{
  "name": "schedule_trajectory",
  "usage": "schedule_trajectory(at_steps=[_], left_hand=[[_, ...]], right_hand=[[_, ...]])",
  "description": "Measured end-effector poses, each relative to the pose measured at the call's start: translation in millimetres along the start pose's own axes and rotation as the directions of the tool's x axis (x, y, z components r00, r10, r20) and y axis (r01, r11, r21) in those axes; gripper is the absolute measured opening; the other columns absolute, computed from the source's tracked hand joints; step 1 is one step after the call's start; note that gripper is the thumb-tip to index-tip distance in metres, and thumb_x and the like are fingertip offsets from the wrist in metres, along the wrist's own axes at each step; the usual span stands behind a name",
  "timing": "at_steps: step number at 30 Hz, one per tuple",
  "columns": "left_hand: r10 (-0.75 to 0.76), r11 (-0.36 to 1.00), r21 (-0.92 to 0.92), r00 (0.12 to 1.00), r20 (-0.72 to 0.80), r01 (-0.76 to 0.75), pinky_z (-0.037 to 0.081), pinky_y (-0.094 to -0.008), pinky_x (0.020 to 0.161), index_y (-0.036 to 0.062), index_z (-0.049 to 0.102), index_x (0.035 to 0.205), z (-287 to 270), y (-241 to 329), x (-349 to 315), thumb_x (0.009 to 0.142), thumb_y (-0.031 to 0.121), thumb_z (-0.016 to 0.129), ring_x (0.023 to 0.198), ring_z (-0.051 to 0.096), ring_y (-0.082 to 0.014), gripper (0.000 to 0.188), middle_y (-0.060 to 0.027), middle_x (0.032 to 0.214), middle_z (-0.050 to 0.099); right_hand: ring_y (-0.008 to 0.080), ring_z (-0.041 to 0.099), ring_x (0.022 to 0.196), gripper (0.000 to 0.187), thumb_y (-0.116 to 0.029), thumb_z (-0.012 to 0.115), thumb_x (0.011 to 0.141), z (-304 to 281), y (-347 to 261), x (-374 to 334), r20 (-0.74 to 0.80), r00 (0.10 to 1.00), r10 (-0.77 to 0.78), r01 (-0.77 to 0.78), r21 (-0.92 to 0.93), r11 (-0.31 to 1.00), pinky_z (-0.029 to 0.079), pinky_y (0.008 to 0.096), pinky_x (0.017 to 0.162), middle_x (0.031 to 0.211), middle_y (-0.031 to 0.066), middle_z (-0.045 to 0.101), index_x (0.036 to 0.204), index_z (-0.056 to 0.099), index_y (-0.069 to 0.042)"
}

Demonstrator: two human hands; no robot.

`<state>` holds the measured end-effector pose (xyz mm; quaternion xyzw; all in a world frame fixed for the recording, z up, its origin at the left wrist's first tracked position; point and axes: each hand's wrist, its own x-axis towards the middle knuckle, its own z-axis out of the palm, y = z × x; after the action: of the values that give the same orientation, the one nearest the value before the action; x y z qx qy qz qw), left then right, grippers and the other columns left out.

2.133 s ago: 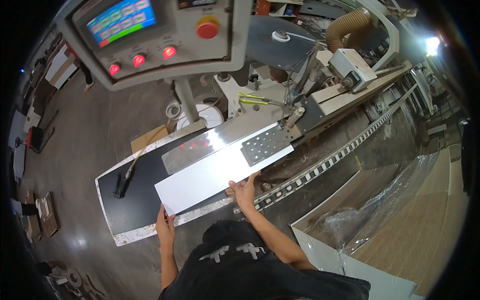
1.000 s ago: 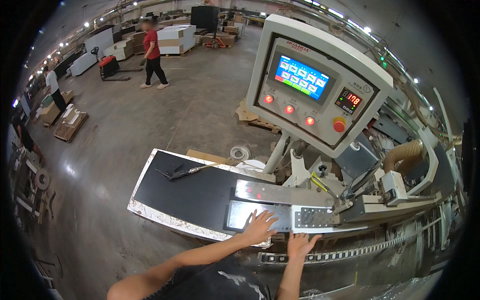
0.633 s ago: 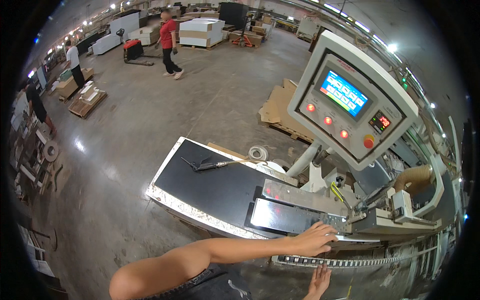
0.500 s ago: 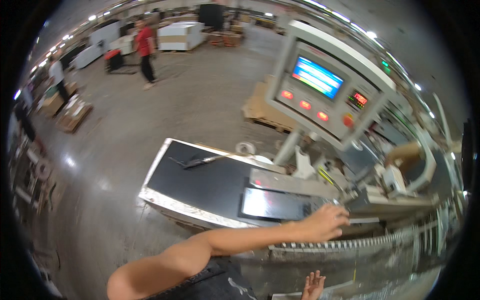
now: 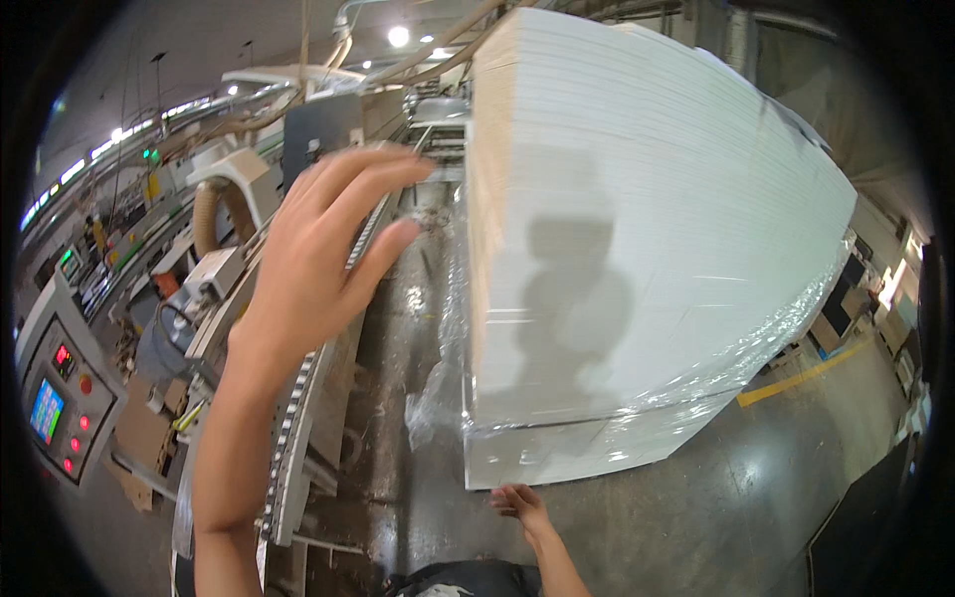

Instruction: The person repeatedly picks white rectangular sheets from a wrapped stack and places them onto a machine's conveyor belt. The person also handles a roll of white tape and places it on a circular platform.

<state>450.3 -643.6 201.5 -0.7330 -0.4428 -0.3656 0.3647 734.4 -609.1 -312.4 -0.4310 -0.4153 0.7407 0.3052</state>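
Stack (image 5: 662,249) of white boards is in front of you now: you have turned here from the machine (image 5: 212,271), left of it. Your left hand (image 5: 310,249), spread and empty, is left of the stack. Your right hand (image 5: 525,507), loosely bent, looks empty near its bottom edge; I can't tell if it touches.

Overhead you have a bright round lamp (image 5: 399,36), far to your left runs a row of strip lights (image 5: 72,172) with a small green light (image 5: 150,154) near it, and to your right a yellow line (image 5: 801,375) marks the grey floor (image 5: 686,527).
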Motion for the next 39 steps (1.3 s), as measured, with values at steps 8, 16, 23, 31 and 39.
schedule_trajectory(at_steps=[8,16,23,31,39], left_hand=[[0.422,0.889,0.239,0.901,-0.096,-0.391,0.058,-0.0466,0.091,0.0108,0.065,0.133,89.7,32.3,215.4,0.099,0.020,0.068,0.105,0.072,-0.0363,0.035,-0.0170,0.112,0.073],[0.128,0.965,0.154,0.891,0.435,-0.213,0.053,-0.0522,0.098,0.0153,0.065,0.131,74.7,29.0,265.2,0.099,0.030,0.067,0.112,0.070,-0.0418,0.036,-0.0178,0.125,0.074],[0.097,0.952,0.227,0.904,0.417,-0.207,0.055,-0.0499,0.094,0.0142,0.066,0.128,43.5,24.4,242.9,0.099,0.025,0.067,0.109,0.072,-0.0395,0.031,-0.0161,0.123,0.075],[-0.049,0.825,0.557,0.969,0.240,-0.097,0.064,-0.0355,0.083,0.0094,0.070,0.127,-61.2,36.9,173.0,0.100,0.020,0.070,0.094,0.078,-0.0233,0.029,-0.0098,0.112,0.079],[0.228,0.646,0.740,0.972,0.050,-0.190,0.059,-0.0255,0.063,0.0083,0.076,0.108,-258.9,78.2,36.5,0.087,0.011,0.083,0.083,0.077,-0.0135,0.022,-0.0052,0.098,0.080]], right_hand=[[0.0284,0.076,0.096,0.036,-0.030,0.069,0.105,-99.4,-18.4,-44.4,-0.201,0.975,-0.099,0.114,0.063,0.991,0.060,0.0383,0.082,0.116,0.0153,0.075,0.123,0.065,0.001],[0.0268,0.076,0.096,0.037,-0.034,0.072,0.102,-120.8,-12.8,-38.2,-0.211,0.967,-0.146,0.181,0.155,0.971,0.061,0.0377,0.079,0.113,0.0125,0.076,0.118,0.065,-0.001],[0.0246,0.073,0.099,0.034,-0.030,0.064,0.106,-76.2,-73.1,-19.2,0.039,0.987,-0.155,0.152,0.064,0.986,0.059,0.0385,0.086,0.121,0.0157,0.073,0.122,0.063,0.000],[0.0349,0.070,0.110,0.057,-0.049,0.061,0.104,34.4,-325.9,-49.9,0.459,0.499,-0.735,0.735,0.225,0.639,0.053,0.0547,0.101,0.128,0.0223,0.069,0.126,0.061,0.003],[0.0516,0.043,0.144,0.107,-0.063,0.051,0.104,233.4,-516.8,-101.3,0.629,0.250,-0.736,0.456,0.595,0.662,0.036,0.0595,0.123,0.157,0.0436,0.031,0.159,0.002,0.015]])
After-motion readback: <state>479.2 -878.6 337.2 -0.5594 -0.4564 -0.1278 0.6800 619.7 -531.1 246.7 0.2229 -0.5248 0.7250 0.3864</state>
